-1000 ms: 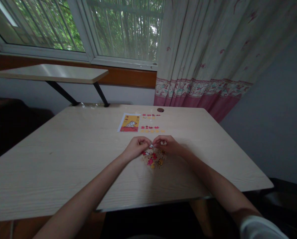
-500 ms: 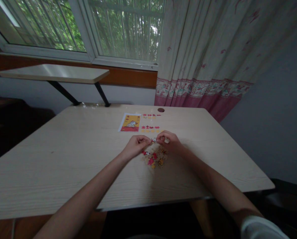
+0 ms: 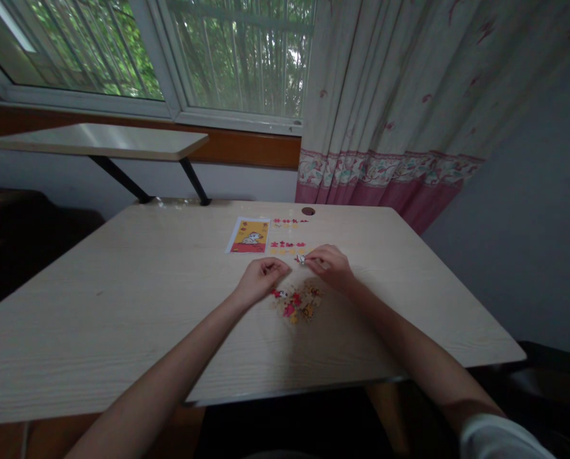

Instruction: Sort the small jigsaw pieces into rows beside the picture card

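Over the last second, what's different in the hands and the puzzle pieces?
The right hand has moved up the table and slightly right, carrying the white-and-red puzzle piece away from the left hand, which appears to have let go of it and stays nearly in place. The loose pile, the printed picture and the red rows look unchanged.

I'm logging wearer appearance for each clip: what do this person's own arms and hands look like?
Both the left hand and right hand are bare, without gloves; no watch or bracelet shows. A pale greyish sleeve shows on the right arm; no sleeve shows on the left arm.
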Demonstrator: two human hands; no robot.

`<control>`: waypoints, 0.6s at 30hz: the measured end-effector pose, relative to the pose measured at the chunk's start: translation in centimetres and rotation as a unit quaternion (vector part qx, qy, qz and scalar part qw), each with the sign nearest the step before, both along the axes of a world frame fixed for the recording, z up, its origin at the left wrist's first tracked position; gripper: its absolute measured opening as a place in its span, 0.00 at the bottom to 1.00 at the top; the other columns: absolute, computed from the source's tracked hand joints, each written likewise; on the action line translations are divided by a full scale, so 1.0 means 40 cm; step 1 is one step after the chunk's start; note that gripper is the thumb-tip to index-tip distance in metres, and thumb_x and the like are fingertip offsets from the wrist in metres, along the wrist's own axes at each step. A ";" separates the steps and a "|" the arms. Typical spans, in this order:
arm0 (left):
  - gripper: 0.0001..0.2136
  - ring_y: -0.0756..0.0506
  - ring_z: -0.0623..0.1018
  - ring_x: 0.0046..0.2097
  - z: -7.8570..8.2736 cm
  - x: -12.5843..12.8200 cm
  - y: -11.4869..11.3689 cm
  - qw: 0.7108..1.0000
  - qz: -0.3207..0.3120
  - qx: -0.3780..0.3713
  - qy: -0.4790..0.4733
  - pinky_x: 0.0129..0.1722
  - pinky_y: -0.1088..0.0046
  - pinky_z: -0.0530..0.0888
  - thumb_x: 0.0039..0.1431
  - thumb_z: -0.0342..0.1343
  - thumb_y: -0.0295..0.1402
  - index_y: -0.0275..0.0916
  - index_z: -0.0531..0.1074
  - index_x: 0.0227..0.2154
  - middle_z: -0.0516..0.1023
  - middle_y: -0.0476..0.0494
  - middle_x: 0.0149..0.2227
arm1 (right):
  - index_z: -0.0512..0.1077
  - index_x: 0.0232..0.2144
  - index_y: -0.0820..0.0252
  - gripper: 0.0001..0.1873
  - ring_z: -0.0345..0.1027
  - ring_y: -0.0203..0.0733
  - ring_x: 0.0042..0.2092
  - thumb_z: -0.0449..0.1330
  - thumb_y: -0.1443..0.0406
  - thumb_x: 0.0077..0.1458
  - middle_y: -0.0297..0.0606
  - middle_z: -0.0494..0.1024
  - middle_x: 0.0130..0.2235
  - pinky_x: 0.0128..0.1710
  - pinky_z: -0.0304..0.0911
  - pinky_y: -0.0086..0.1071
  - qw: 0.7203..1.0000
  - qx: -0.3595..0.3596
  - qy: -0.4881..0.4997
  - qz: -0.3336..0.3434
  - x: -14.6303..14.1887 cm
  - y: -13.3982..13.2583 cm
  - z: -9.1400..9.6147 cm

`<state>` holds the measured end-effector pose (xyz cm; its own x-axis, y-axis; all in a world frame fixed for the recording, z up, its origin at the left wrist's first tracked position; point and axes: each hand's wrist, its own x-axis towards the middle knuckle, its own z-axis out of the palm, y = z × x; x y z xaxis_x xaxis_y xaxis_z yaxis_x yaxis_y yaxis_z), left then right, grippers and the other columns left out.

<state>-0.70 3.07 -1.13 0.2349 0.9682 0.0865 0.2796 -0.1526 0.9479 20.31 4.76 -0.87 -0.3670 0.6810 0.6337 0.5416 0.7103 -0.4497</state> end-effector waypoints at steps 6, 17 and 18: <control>0.08 0.52 0.68 0.26 -0.013 -0.005 0.007 0.998 0.017 0.021 0.055 0.25 0.77 0.62 0.49 0.53 0.33 0.34 0.74 0.28 0.75 0.45 0.26 | 0.74 0.31 0.57 0.08 0.66 0.38 0.34 0.57 0.61 0.53 0.39 0.75 0.32 0.37 0.61 0.33 0.996 -0.001 0.062 -0.059 0.031 0.032 -0.016; 0.09 0.52 0.67 0.25 -0.005 -0.007 0.001 0.995 0.002 0.040 0.094 0.25 0.77 0.62 0.49 0.51 0.32 0.33 0.74 0.28 0.74 0.46 0.25 | 0.75 0.30 0.57 0.09 0.65 0.36 0.32 0.58 0.60 0.52 0.39 0.74 0.31 0.34 0.63 0.31 0.996 0.008 0.070 -0.058 0.032 0.034 -0.015; 0.09 0.51 0.67 0.26 -0.003 -0.007 0.001 0.995 0.001 0.039 0.094 0.26 0.77 0.62 0.49 0.51 0.32 0.33 0.74 0.28 0.74 0.46 0.25 | 0.76 0.30 0.57 0.09 0.65 0.36 0.32 0.58 0.60 0.52 0.39 0.74 0.31 0.34 0.63 0.31 0.996 0.004 0.071 -0.059 0.033 0.035 -0.015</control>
<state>-0.98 3.10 -1.27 0.2529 0.9606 0.1156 0.4515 -0.2229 0.8640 21.63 6.15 -1.48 -0.1901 0.7094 0.6787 0.5526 0.6487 -0.5232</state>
